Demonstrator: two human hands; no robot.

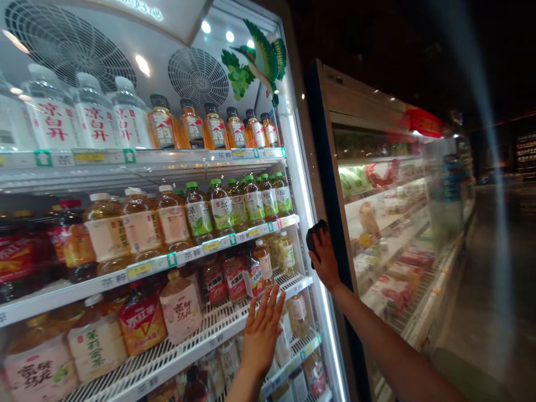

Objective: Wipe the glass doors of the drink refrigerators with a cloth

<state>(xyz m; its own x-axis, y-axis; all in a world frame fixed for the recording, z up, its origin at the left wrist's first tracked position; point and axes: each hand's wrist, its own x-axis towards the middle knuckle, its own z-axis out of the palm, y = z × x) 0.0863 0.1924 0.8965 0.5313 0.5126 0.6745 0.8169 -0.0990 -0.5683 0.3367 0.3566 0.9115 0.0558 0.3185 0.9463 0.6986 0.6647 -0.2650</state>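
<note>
My left hand is raised in front of the glass-fronted drinks fridge, palm forward and fingers stretched out, holding nothing. It overlaps a white wire shelf in view; whether it touches the glass I cannot tell. Farther right, my right hand reaches to the fridge's edge, its fingers over a small black object at the frame. What this object is stays unclear, as the hand partly covers it. Beyond my left hand stand red-labelled tea bottles and a large bottle with a pale pink label.
Upper shelves hold clear water bottles, amber bottles and green-capped tea bottles. A bird sticker decorates the upper corner. To the right stands an open chilled case with packed food, beside a dim aisle floor.
</note>
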